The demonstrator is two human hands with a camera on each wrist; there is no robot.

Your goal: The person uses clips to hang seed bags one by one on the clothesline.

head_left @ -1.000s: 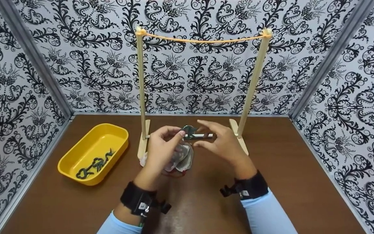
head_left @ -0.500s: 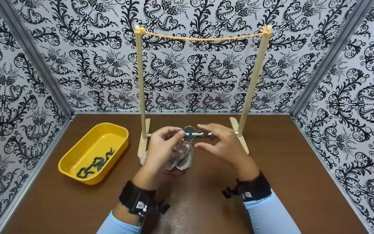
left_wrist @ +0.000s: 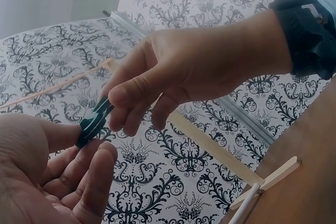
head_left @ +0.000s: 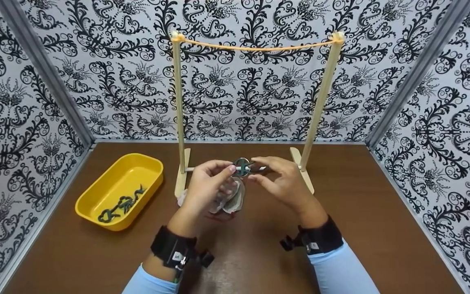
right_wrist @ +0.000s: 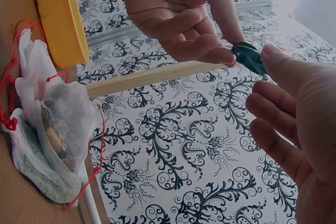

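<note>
A small dark green round piece with a shiny rim and a cross-like middle [head_left: 242, 167] is held up between both hands. My left hand [head_left: 207, 181] pinches its left side between thumb and index finger. My right hand [head_left: 286, 179] has thumb and index finger at its other side and pinches that edge. In the left wrist view the green piece [left_wrist: 94, 123] stands tilted between the two sets of fingertips. The right wrist view shows the green piece [right_wrist: 249, 57] under the right thumb, with the right index finger mostly hidden.
White mesh bags [right_wrist: 65, 124] with red drawstrings lie below the left hand. At the left stands a yellow tray [head_left: 92, 192] holding several dark green twisted pieces [head_left: 123, 204]. Behind the hands is a wooden frame [head_left: 179, 102] with an orange cord [head_left: 259, 49] strung across its top.
My right fingers have come in from the right and closed on the green piece. The piece has turned to face the head camera. My left hand keeps its pinch.
</note>
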